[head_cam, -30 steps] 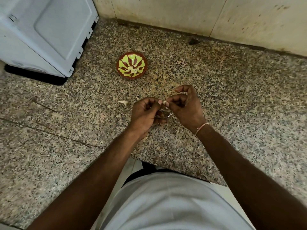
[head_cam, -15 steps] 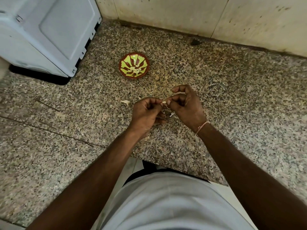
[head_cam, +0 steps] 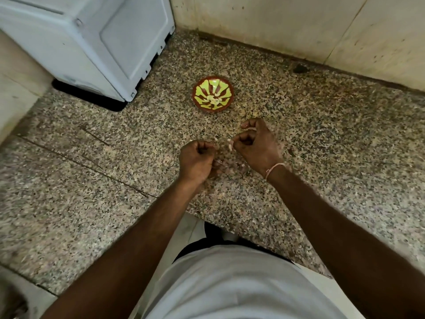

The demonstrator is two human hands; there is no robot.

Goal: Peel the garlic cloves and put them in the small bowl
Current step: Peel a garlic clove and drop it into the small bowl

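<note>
Bowl point(head_cam: 213, 94) is sitting just beyond the right hand point(head_cam: 255, 146), nearer it. Right hand is pinching a garlic clove point(head_cam: 230, 143); left hand point(head_cam: 196, 158) is curling, contents unclear.

Over the speckled granite desk point(head_cam: 322, 139), the right hand point(head_cam: 255, 146) pinches a pale garlic clove point(head_cam: 230, 143) at its curled fingers point(head_cam: 243, 137), while the left hand point(head_cam: 195, 160), just beside it but apart, is curled around a thin scrap of skin point(head_cam: 216, 143). Beyond them sits the small bowl point(head_cam: 213, 94), red with yellow-green petals, holding peeled cloves point(head_cam: 212, 100). A white appliance point(head_cam: 92, 42) stands at the far left against the wall point(head_cam: 299, 26).
</note>
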